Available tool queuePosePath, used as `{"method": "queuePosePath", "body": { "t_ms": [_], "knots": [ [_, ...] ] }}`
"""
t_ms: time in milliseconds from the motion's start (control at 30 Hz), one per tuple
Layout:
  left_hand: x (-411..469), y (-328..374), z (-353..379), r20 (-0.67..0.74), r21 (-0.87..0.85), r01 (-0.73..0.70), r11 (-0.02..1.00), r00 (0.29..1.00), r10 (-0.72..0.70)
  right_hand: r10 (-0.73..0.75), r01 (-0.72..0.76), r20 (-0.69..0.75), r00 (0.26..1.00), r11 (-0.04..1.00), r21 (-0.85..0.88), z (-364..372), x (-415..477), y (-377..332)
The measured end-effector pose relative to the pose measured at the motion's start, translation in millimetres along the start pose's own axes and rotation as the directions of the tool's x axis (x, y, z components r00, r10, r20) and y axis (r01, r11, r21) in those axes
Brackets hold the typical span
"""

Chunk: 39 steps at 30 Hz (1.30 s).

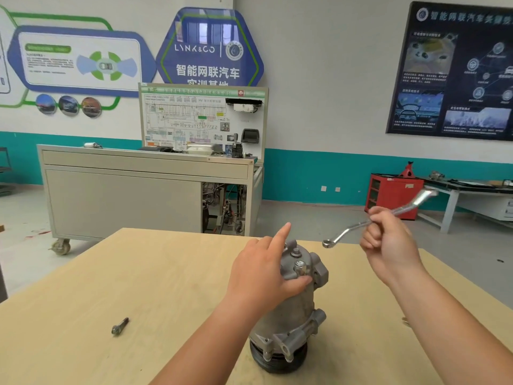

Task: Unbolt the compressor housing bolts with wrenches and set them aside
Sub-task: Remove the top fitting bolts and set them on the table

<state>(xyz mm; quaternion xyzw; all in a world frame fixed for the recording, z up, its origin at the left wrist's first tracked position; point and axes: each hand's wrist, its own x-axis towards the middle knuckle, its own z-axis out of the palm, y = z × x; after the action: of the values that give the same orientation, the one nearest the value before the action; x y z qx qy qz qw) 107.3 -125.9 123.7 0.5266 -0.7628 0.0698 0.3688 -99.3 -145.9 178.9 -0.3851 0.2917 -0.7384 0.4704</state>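
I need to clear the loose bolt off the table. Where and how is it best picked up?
Pinch the bolt across its shank, coming straight down from above. It lies flat on the table, head toward the near-left, with open space all around, so fingers on either side of the shank should close without obstruction.

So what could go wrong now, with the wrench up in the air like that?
The compressor stands on end on the table, steadied only by the left hand, so a hard pull might tip it. The right hand holds the wrench raised off the bolts; if its ring seats badly it could slip and hit fingers. The loose bolt lying on the table could roll away.
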Motion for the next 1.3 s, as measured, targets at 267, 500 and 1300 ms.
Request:
{"method": "queuePosePath", "body": {
  "t_ms": [267, 500, 1300],
  "knots": [
    [-0.5, -0.4, 1.9, -0.008, 0.006, 0.005, 1.0, 1.0, -0.005, 0.007, 0.055, 0.266, 0.964, 0.973, -0.223, -1.3, -74.3, -3.8],
    [-1.2, 0.5, 2.8, -0.025, 0.042, -0.016, 0.999, 1.0, 0.017, -0.092, 0.275, 0.398, 0.913, 0.859, -0.431, 10.1, -91.5, 20.0],
    [-1.6, 2.1, -0.5, 0.015, 0.06, -0.03, 0.998, 0.999, 0.029, 0.024, 0.271, 0.441, 0.897, 0.758, -0.593, -2.2, -96.2, 7.1]
  ]
}}
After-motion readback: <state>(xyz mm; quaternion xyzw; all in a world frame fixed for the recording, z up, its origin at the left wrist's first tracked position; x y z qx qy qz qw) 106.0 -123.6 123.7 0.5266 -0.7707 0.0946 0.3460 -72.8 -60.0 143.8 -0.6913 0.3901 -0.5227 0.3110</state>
